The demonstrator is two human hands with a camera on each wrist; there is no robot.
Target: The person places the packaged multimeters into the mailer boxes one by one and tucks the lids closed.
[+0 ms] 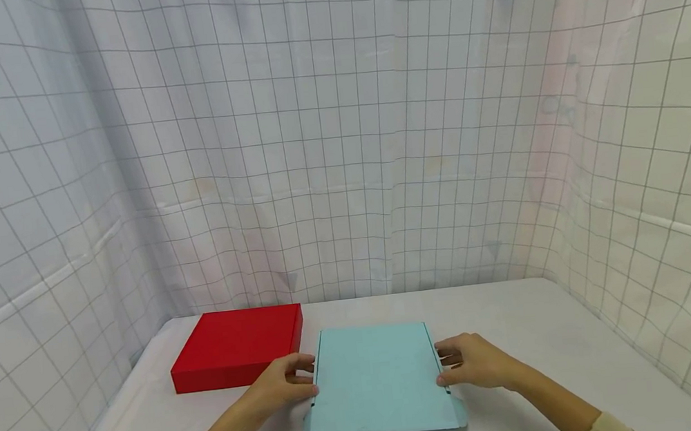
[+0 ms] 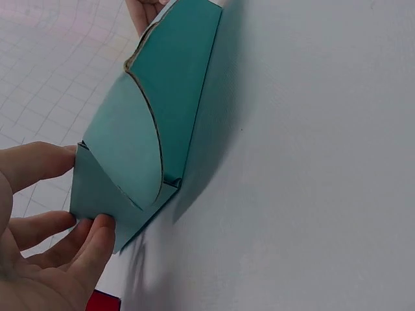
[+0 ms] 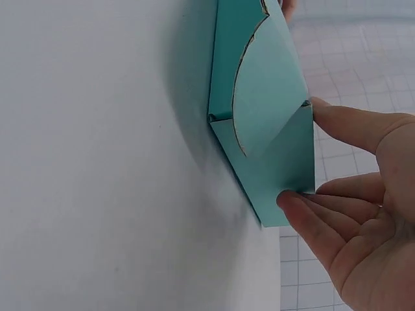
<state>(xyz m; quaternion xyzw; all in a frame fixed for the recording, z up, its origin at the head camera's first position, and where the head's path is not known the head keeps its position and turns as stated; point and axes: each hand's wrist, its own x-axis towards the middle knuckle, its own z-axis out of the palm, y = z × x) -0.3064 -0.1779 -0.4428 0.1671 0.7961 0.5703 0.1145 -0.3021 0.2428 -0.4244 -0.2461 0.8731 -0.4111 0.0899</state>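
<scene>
A light blue cardboard box (image 1: 376,379) lies in front of me on the table, its closed top facing up. Flap edges stick out at its two near corners. Along the front, a tab with a curved edge (image 2: 130,129) hangs outside the darker front wall (image 2: 185,58). My left hand (image 1: 283,384) holds the box's left side with bent fingers and thumb, the thumb by the near corner. On the opposite side my right hand (image 1: 475,362) grips likewise; one fingertip (image 3: 288,199) touches the side wall. The inside of the box is hidden.
A red box (image 1: 239,347), shut and flat, sits on the table just behind and left of my left hand. White table cloth (image 1: 505,311) spreads around both boxes. Grid-patterned white curtains (image 1: 338,140) enclose the table at the back and both sides.
</scene>
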